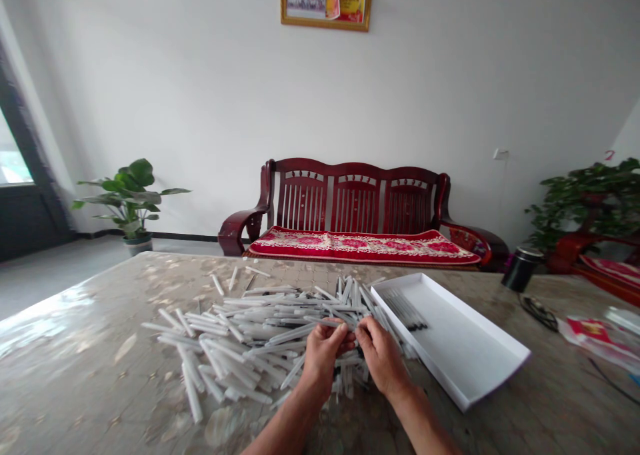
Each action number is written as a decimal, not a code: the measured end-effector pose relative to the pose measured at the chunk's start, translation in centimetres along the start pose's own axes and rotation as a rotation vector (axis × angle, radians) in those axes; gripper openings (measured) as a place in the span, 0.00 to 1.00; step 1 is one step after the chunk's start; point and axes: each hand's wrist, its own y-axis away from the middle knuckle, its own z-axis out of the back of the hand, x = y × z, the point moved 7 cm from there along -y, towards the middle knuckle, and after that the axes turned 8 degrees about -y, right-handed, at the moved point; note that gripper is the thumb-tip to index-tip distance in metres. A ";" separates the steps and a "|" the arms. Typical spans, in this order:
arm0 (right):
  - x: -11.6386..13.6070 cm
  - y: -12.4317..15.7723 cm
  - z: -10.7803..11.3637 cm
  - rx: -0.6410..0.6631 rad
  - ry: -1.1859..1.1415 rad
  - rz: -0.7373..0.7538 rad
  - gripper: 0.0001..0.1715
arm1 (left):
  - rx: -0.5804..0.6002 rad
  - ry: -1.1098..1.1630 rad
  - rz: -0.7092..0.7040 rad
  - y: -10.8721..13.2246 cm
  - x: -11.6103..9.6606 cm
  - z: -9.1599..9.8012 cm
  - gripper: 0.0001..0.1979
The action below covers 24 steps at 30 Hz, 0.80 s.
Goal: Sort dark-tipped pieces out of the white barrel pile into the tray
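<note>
White plastic tubes (235, 328), pens maybe, lie heaped on the tabletop (75, 355); left hand (323, 358) and right hand (383, 358) meet at the pile's edge, fingers (345, 332) curled, can't tell if they're gripping one.

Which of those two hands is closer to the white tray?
The right hand is nearest, right beside the white tray; the left hand sits farther off, over the pile of white tubes.

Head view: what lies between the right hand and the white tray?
In the head view, the edge of the heap of white tubes lies between the right hand and the white tray.
</note>
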 end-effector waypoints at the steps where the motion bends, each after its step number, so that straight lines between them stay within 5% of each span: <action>1: 0.0 0.0 0.0 0.006 0.012 -0.011 0.21 | 0.008 -0.009 -0.001 0.0 0.0 -0.1 0.23; 4: -0.3 -0.1 0.0 0.017 0.028 -0.064 0.27 | 0.009 -0.026 0.000 0.1 0.1 -0.1 0.24; 9: -0.1 -0.2 0.0 0.026 -0.020 -0.030 0.20 | -0.017 -0.025 0.005 0.2 0.1 0.0 0.24; 14: -0.8 -0.4 -0.1 -0.031 -0.066 -0.102 0.26 | -0.013 -0.043 -0.009 0.2 0.1 -0.1 0.24; 19: -0.3 -0.3 -0.6 0.044 -0.136 -0.104 0.23 | -0.022 -0.050 -0.022 0.2 -0.1 0.0 0.24; 24: -0.9 -0.2 -0.7 0.050 -0.352 -0.262 0.26 | 0.064 -0.089 -0.069 0.7 -0.9 -1.1 0.23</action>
